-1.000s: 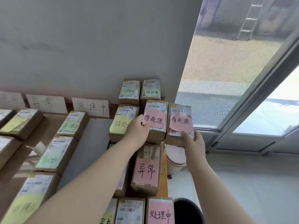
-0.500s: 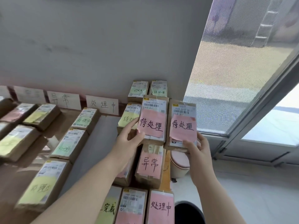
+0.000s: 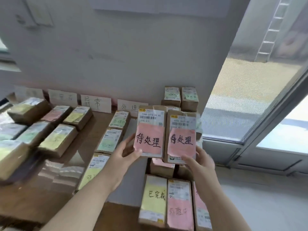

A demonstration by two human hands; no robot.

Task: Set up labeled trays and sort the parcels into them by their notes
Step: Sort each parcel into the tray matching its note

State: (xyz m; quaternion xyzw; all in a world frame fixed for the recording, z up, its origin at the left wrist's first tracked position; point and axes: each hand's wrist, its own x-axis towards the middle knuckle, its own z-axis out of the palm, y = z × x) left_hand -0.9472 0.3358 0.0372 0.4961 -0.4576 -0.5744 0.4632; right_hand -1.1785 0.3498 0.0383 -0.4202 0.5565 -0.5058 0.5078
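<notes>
Left hand point(image 3: 123, 156) grip: thumb and fingers closed round the lower edge of a brown cardboard parcel with pink note point(image 3: 150, 132). Right hand point(image 3: 202, 162) same on a second brown pink-note parcel point(image 3: 181, 139). Both parcels are up side by side above the wooden table point(image 3: 55, 197), notes facing the person. Likely confirming the notes match, so both go to one tray.
</notes>
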